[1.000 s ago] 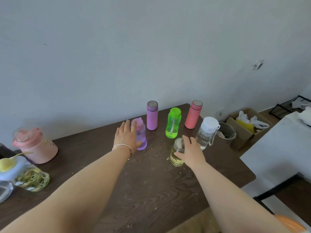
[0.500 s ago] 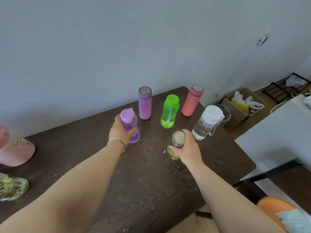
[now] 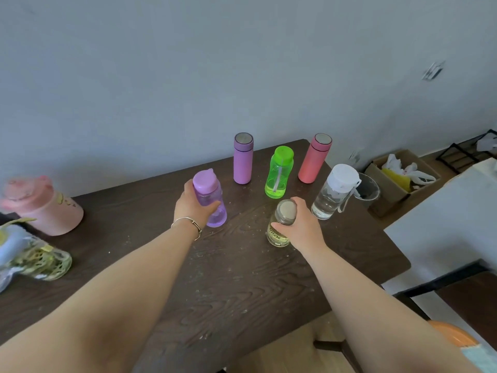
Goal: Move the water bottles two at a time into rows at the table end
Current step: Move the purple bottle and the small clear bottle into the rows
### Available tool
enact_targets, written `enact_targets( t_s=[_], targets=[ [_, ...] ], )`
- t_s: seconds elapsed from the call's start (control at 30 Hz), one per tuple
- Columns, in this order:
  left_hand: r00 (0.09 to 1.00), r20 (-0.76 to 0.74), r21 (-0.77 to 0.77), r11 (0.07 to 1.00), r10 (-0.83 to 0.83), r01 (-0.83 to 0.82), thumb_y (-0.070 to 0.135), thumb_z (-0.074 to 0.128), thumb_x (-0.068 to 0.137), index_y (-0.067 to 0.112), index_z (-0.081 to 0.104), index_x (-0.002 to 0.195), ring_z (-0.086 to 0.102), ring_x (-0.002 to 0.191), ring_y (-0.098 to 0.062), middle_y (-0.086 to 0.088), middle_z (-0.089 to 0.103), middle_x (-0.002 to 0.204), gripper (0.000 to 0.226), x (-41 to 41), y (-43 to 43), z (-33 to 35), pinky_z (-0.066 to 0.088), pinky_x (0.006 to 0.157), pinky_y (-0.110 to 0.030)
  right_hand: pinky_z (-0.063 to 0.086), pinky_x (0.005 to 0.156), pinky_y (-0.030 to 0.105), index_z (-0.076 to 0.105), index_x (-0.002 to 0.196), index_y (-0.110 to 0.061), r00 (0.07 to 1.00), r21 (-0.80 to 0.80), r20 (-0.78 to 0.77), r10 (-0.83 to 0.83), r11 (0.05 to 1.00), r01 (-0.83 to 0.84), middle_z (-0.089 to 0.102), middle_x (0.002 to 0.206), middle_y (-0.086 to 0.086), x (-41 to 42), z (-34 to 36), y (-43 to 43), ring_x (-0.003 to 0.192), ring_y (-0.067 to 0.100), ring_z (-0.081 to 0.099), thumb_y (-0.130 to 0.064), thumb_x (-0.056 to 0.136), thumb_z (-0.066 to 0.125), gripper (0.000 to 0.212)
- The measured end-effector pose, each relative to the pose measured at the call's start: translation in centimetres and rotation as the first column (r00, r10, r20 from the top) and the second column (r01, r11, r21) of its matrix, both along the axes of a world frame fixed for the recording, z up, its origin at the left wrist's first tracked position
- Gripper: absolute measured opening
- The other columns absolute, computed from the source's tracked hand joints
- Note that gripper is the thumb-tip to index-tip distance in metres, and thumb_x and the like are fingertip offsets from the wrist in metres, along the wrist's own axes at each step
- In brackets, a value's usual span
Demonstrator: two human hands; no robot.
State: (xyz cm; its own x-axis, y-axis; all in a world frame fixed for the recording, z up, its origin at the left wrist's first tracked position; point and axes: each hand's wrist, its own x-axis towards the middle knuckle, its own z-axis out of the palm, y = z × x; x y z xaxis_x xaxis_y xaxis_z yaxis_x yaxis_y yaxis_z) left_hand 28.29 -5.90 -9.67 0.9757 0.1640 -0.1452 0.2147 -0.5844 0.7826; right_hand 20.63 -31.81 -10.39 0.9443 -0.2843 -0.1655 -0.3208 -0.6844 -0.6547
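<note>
Our left hand [image 3: 192, 208] grips the lilac bottle [image 3: 209, 198], just left of the green bottle [image 3: 279, 172], and our right hand [image 3: 304, 224] clasps the small glass bottle [image 3: 279, 224] just in front of it, both standing on the table [image 3: 228, 278].

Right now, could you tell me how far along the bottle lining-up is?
Done: four bottles stand at the table end, among them the green bottle. In hand: the left hand grips the purple bottle; the right hand grips the glass jar. Left: the pink jug.
</note>
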Motion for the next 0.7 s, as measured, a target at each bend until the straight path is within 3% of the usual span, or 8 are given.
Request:
enact_targets(
  t_s=[0.27,0.7],
  targets=[
    [0.982,0.004,-0.021,0.982,0.19,-0.19,0.028,0.074,0.072,0.027,0.035,0.136,0.056,0.093,-0.025,0.002,0.059,0.118,0.075,-7.9,5.9,1.9,0.045,0.073,-0.033,0.05,0.106,0.041,0.05,0.148,-0.019,0.981,0.007,0.028,0.189,0.982,-0.19,0.068,0.14,0.007,-1.4,3.7,5.1,0.131,0.035,0.061,-0.031,0.084,0.094,0.079],
    [0.92,0.033,-0.009,0.921,0.39,-0.39,0.031,0.077,0.073,0.027,0.037,0.134,0.054,0.091,-0.025,0.003,0.057,0.111,0.073,-19.3,22.6,2.6,0.044,0.075,-0.034,0.055,0.109,0.044,0.045,0.152,-0.023,0.924,0.025,0.04,0.38,0.924,-0.381,0.065,0.142,0.007,-5.5,5.8,23.4,0.134,0.034,0.06,-0.036,0.085,0.091,0.082]
  ],
)
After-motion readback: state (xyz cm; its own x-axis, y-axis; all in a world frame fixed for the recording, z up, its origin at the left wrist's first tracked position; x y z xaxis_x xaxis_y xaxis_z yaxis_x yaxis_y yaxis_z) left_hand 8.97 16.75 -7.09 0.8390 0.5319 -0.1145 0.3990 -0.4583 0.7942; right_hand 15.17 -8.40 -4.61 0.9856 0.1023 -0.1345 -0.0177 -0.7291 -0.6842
